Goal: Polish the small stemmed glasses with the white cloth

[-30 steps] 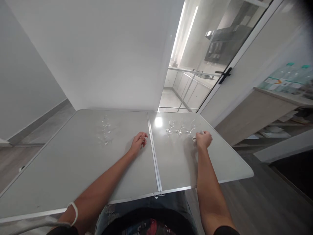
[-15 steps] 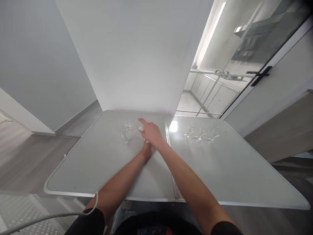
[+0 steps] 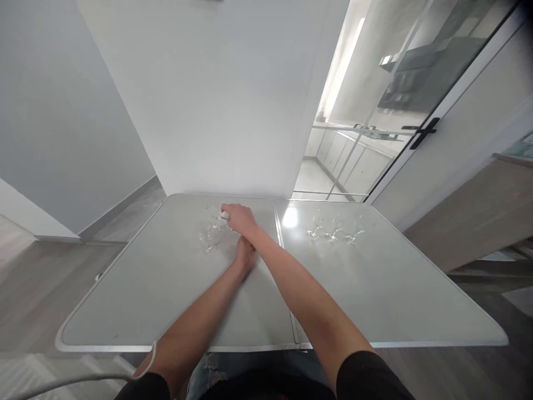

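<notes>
My right hand (image 3: 240, 218) is closed around a small white thing (image 3: 225, 215), whose tip shows at the fingers; its kind cannot be made out. Just below and nearer me, my left hand (image 3: 245, 253) is curled above the table's left half. Whatever that hand holds, if anything, is hidden by the fingers and the right wrist. Left of both hands, clear stemmed glasses (image 3: 209, 240) stand close together, faint and partly blurred. On the right half, three more clear stemmed glasses stand in a row: a left one (image 3: 313, 230), a middle one (image 3: 332, 233) and a right one (image 3: 353, 235).
The pale table (image 3: 166, 311) has a metal rim and a seam down its middle. Its far edge meets a white wall (image 3: 216, 111). A glazed door (image 3: 353, 139) with a black handle (image 3: 423, 133) stands at right. A white cable (image 3: 83, 378) runs by my left arm.
My right hand has moved left with the white thing, and its outstretched index finger has curled in. My left hand stays low beside it. The whole view has shifted slightly.
</notes>
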### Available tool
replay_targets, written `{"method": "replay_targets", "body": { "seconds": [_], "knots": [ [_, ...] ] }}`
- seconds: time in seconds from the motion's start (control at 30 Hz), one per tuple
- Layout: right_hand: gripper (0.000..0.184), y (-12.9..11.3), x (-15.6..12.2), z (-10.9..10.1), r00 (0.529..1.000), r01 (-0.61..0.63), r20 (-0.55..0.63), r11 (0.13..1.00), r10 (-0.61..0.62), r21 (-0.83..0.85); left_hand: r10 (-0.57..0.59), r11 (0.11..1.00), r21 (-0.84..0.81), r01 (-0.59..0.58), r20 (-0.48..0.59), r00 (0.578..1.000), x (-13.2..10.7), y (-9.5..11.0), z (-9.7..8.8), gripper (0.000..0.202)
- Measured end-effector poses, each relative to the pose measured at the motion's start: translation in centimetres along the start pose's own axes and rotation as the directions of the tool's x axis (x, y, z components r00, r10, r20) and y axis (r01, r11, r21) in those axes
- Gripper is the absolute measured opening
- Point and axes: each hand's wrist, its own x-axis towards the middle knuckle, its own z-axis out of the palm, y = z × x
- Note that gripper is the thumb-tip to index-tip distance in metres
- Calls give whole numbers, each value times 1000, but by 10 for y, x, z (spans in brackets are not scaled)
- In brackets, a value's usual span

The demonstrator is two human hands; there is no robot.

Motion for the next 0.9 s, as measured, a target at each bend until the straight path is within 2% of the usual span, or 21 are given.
{"method": "replay_targets", "body": {
  "seconds": [0.07,0.17,0.23,0.3,0.4,0.5,0.63,0.73,0.8,0.83,0.9],
  "knots": [
    [5,11,-14,-31,997,-43,-65,999,43,-3,45,999,1,-45,10,999,0,3,3,23],
    [17,35,-46,-89,990,-80,-117,996,83,31,64,998,-6,-64,59,996,-4,10,8,19],
    [19,51,-70,-121,987,-111,-99,981,128,158,23,999,-29,-20,125,992,-8,14,10,23],
    [21,64,-94,-142,975,-176,-80,943,207,284,-66,994,-66,83,223,972,-11,18,11,28],
    [21,74,-123,-150,967,-213,-66,921,247,325,-181,977,-48,207,322,929,-13,20,13,37],
    [21,77,-139,-149,985,-165,2,931,174,327,-255,967,127,223,364,896,-15,21,13,33],
    [23,77,-148,-158,994,-106,32,923,101,371,-325,891,444,98,469,821,-21,22,12,18],
    [22,78,-153,-168,995,-77,93,917,44,392,-339,839,544,3,519,785,-27,22,13,19],
    [23,78,-155,-171,992,-72,128,917,23,392,-293,853,521,-41,542,787,-28,22,15,22],
    [23,78,-156,-170,994,-73,105,917,35,392,-256,875,482,-48,545,798,-29,23,17,25],
    [23,78,-155,-163,995,-77,-22,913,93,400,-169,933,358,-34,518,838,-29,23,20,36]
  ]
}}
